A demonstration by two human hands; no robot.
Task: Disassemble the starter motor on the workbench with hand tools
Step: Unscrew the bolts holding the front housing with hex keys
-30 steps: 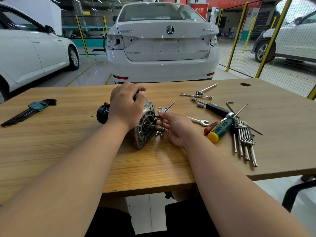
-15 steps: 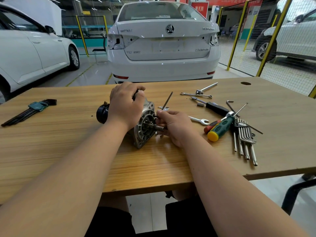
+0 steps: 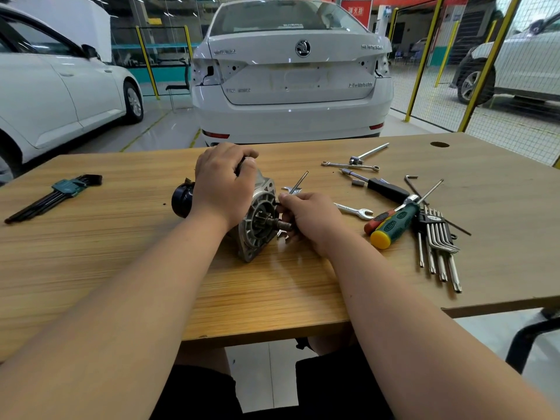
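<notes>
The starter motor (image 3: pixel 257 225) lies on its side on the wooden workbench (image 3: pixel 121 268), its grey flange and pinion shaft facing right and its black end cap (image 3: pixel 181 200) facing left. My left hand (image 3: pixel 224 186) grips the motor body from above. My right hand (image 3: pixel 312 219) sits against the flange and pinches a thin L-shaped hex key (image 3: pixel 300 183), whose long arm sticks up and to the right. The key's tip is hidden behind my fingers.
A spanner (image 3: pixel 354 211), two screwdrivers (image 3: pixel 394 222), a fanned key set (image 3: pixel 439 247) and wrenches (image 3: pixel 351 165) lie to the right. Another hex key set (image 3: pixel 54 195) is at the far left. A white car (image 3: pixel 291 86) stands behind the bench.
My right hand has moved left with the hex key, up against the motor's flange, and the key's long arm has tilted more upright. My left hand has stayed on the motor.
</notes>
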